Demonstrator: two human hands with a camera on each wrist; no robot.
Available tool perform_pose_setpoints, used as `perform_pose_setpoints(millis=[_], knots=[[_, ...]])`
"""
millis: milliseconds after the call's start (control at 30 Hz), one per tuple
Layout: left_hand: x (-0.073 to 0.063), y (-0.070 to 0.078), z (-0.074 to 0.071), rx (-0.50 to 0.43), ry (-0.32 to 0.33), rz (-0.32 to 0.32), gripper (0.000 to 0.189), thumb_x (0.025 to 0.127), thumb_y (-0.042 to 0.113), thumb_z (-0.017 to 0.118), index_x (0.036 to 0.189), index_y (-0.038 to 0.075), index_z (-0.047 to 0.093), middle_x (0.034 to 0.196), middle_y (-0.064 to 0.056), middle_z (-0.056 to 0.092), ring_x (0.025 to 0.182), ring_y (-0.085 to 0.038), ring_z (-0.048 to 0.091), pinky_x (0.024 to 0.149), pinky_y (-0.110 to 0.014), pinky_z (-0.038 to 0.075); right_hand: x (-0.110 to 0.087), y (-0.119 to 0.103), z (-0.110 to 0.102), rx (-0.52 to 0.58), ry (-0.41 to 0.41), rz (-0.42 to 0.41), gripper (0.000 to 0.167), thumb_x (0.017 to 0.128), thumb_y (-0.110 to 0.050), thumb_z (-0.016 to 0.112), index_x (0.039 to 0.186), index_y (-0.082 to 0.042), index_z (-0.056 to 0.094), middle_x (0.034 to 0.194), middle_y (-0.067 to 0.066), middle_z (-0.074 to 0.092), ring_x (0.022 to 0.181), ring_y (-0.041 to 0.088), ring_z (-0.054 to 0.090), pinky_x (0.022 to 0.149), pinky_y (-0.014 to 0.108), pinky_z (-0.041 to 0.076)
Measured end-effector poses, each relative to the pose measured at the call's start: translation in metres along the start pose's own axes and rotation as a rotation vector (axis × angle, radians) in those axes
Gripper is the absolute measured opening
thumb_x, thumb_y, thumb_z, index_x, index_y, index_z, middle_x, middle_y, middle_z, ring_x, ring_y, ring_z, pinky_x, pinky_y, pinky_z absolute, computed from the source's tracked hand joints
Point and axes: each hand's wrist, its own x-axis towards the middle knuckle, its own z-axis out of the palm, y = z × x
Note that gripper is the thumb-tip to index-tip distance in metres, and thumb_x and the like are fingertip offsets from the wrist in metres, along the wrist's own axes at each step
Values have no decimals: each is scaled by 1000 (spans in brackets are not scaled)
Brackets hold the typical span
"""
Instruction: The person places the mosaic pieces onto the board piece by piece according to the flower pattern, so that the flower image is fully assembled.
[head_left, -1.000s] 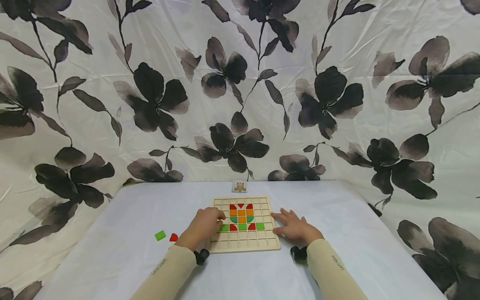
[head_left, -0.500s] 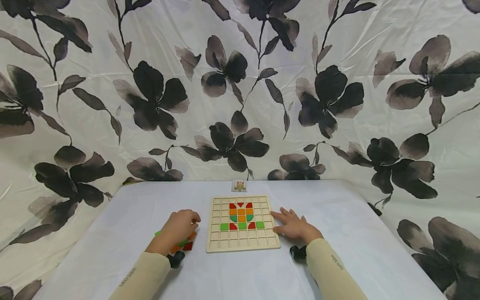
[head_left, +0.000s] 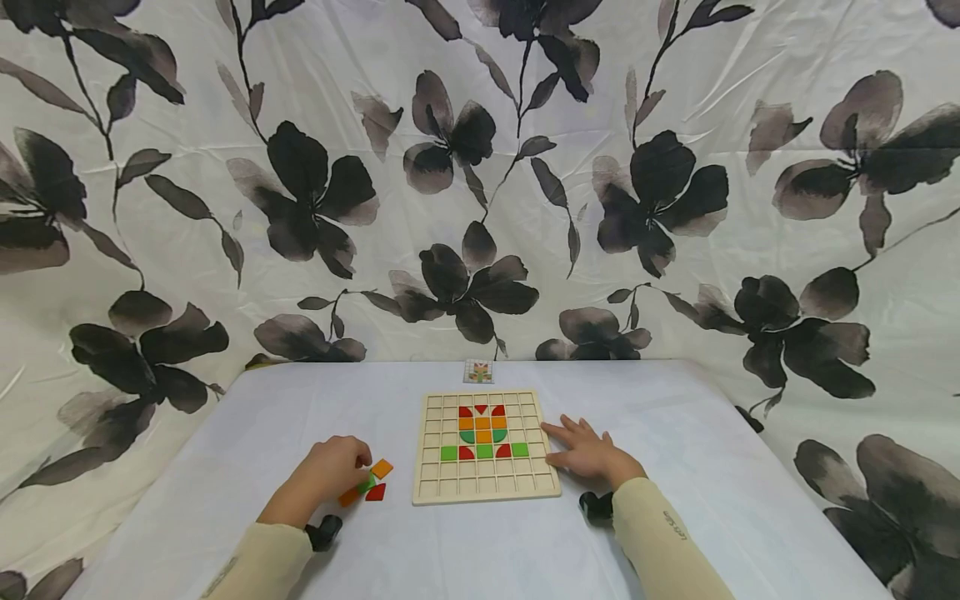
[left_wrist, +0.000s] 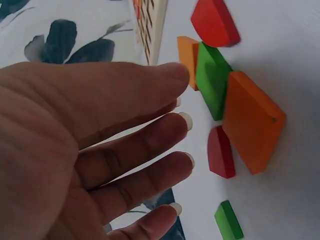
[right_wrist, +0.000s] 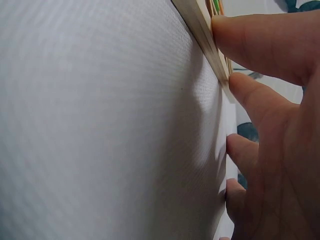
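Observation:
My left hand (head_left: 333, 468) hovers over a small group of loose flat tiles left of the board, its fingers slightly bent and holding nothing. In the left wrist view, a large orange tile (left_wrist: 252, 122), a green tile (left_wrist: 212, 80), a rounded red tile (left_wrist: 215, 22) and another red tile (left_wrist: 221, 152) lie just beyond the fingertips. The wooden grid board (head_left: 450, 489) carries a pattern of red, orange and green tiles in its middle cells. With spread fingers, my right hand (head_left: 588, 454) rests at the board's right edge; thumb and index finger touch it in the right wrist view.
Behind the board lies a small pattern card (head_left: 478, 372). A white cloth (head_left: 660, 417) covers the table, and a floral curtain (head_left: 555, 250) hangs at its far edge. A separate green tile (left_wrist: 229, 220) lies apart from the group.
My left hand has moved from the board's left side leftward and toward me, over the loose tiles. The right hand and the board stay where they were.

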Motion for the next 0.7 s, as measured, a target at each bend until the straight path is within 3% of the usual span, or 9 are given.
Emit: perform_pose_setpoints(millis=[267, 700], knots=[[-4, -6, 5, 7, 10, 23, 19, 81, 18, 74, 96, 7, 71, 85, -1, 65, 74, -17, 53, 76, -41, 50, -1, 0, 0, 3, 2, -5, 62, 91, -43, 57, 149, -28, 38, 160, 12, 22, 148, 44, 12, 109, 73, 5], [-7, -3, 7, 4, 13, 17, 17, 78, 15, 75, 92, 7, 71, 86, -2, 63, 74, -18, 52, 75, -40, 50, 1, 1, 0, -8, 5, -6, 62, 91, -44, 57, 149, -28, 38, 160, 12, 23, 147, 44, 12, 109, 73, 5]])
